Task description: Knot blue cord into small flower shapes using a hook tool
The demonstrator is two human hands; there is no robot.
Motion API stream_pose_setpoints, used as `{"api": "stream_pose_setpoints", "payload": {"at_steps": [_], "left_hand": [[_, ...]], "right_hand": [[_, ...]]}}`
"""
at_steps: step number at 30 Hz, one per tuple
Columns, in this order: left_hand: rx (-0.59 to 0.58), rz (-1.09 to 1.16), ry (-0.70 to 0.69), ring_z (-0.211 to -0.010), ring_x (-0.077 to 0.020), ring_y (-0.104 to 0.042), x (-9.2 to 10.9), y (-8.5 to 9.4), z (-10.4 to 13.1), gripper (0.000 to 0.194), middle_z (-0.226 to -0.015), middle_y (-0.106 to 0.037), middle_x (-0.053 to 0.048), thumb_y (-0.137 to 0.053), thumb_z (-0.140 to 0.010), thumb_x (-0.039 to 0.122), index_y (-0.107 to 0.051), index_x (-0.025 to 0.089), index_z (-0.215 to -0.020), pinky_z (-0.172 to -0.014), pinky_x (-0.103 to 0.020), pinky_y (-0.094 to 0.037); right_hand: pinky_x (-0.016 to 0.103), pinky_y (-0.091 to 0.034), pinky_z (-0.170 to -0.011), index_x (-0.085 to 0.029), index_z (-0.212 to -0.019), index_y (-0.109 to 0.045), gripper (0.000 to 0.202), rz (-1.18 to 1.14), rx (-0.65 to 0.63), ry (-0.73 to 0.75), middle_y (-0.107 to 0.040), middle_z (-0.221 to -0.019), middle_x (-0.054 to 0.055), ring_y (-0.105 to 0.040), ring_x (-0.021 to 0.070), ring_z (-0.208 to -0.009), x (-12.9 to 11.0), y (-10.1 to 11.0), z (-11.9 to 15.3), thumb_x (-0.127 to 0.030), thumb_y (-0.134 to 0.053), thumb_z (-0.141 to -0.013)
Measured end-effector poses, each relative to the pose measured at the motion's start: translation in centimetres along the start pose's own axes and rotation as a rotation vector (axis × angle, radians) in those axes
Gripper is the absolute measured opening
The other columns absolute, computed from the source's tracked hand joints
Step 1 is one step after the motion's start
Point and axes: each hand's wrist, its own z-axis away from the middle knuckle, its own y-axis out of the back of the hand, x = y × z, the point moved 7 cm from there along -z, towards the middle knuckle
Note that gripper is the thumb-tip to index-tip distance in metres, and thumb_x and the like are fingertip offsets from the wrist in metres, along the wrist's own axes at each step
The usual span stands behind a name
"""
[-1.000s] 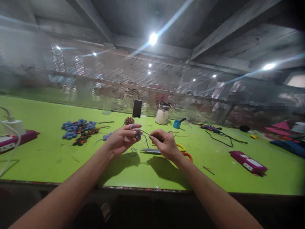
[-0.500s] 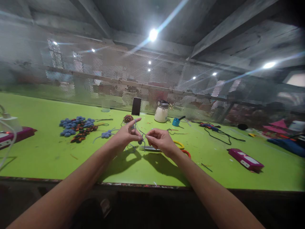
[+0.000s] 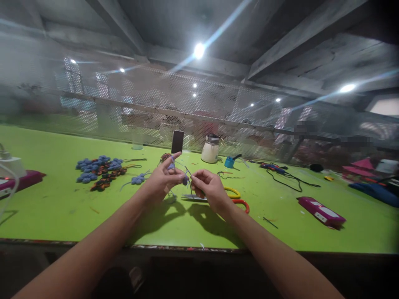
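Note:
My left hand (image 3: 165, 179) pinches a small blue yarn piece (image 3: 185, 180), its index finger stretched out with blue yarn looped round it. Close on the right, my right hand (image 3: 207, 187) has thumb and fingers pressed together on a thin tool, perhaps a crochet hook, whose tip meets the yarn. Scissors (image 3: 240, 203) with yellow and orange handles lie partly behind my right hand. One blue yarn flower (image 3: 138, 179) rests left of my left hand. A pile of blue flowers (image 3: 90, 166) and dark orange flowers (image 3: 104, 181) lies farther left.
A phone (image 3: 177, 141) stands upright near a white jar (image 3: 210, 149) and a blue pot (image 3: 229, 161). Magenta power strips lie at the right (image 3: 322, 211) and left (image 3: 29, 178). Black cord (image 3: 293, 182) trails over the green table (image 3: 109, 224); a perforated screen stands behind.
The camera view has tilted up slightly. My left index finger sits a little lower and farther left, and my right hand with the tool has shifted slightly by the yarn piece.

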Motion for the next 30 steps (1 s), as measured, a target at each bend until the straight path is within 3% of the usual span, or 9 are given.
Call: {"api": "stream_pose_setpoints", "payload": {"at_steps": [4, 9, 13, 19, 23, 30], "left_hand": [[-0.058, 0.2, 0.105, -0.068, -0.0098, -0.059, -0.1, 0.0, 0.2, 0.075, -0.072, -0.058, 0.002, -0.066, -0.068, 0.0, -0.039, 0.02, -0.135, -0.07, -0.022, -0.046], [-0.035, 0.294, 0.136, -0.068, -0.0096, -0.058, 0.1, 0.7, 0.2, 0.062, -0.077, -0.06, -0.001, -0.064, -0.07, -0.001, -0.048, 0.019, -0.128, -0.068, -0.021, -0.046], [-0.003, 0.278, 0.154, -0.065, -0.0085, -0.056, -0.2, 1.1, 0.0, 0.057, -0.076, -0.06, -0.001, -0.064, -0.068, -0.001, -0.054, 0.017, -0.122, -0.065, -0.02, -0.044], [-0.002, 0.081, 0.156, -0.065, -0.0089, -0.055, -0.7, 0.7, -0.1, 0.053, -0.07, -0.058, 0.001, -0.066, -0.063, 0.0, -0.062, 0.014, -0.114, -0.066, -0.022, -0.042], [0.009, 0.056, 0.193, -0.065, -0.0096, -0.055, -0.9, 0.6, 0.0, 0.04, -0.07, -0.059, -0.002, -0.067, -0.064, 0.003, -0.068, 0.01, -0.104, -0.068, -0.024, -0.042], [0.038, 0.08, 0.186, -0.066, -0.01, -0.056, -1.0, 1.0, 0.0, 0.038, -0.072, -0.061, -0.004, -0.066, -0.065, 0.003, -0.069, 0.01, -0.102, -0.069, -0.024, -0.043]], "right_hand": [[0.02, -0.034, -0.04, -0.016, -0.079, -0.057, 0.02, 0.255, 0.007, 0.172, -0.053, -0.056, -0.003, -0.043, 0.0068, -0.042, -1.1, 0.5, 0.1, -0.035, -0.063, -0.077], [0.025, -0.044, -0.055, -0.017, -0.082, -0.06, 0.015, 0.485, 0.009, 0.308, -0.056, -0.065, 0.001, -0.051, 0.0121, -0.058, -2.2, 0.9, 0.4, -0.031, -0.061, -0.08], [0.026, -0.043, -0.054, -0.016, -0.079, -0.061, 0.015, 0.436, -0.03, 0.261, -0.057, -0.065, 0.001, -0.051, 0.0123, -0.057, -2.5, 0.8, 0.4, -0.031, -0.064, -0.077], [0.02, -0.028, -0.037, -0.015, -0.074, -0.059, 0.021, 0.158, -0.081, 0.049, -0.054, -0.051, -0.003, -0.038, 0.0055, -0.038, -1.4, 0.4, 0.1, -0.033, -0.068, -0.072], [0.019, -0.027, -0.036, -0.015, -0.074, -0.059, 0.022, 0.134, -0.057, 0.03, -0.055, -0.051, -0.003, -0.039, 0.0049, -0.037, -1.0, 0.7, -0.1, -0.034, -0.069, -0.071], [0.019, -0.028, -0.036, -0.015, -0.073, -0.058, 0.025, 0.134, -0.037, 0.026, -0.055, -0.049, -0.004, -0.04, 0.0051, -0.036, -1.0, 0.8, -0.3, -0.036, -0.07, -0.069]]}}
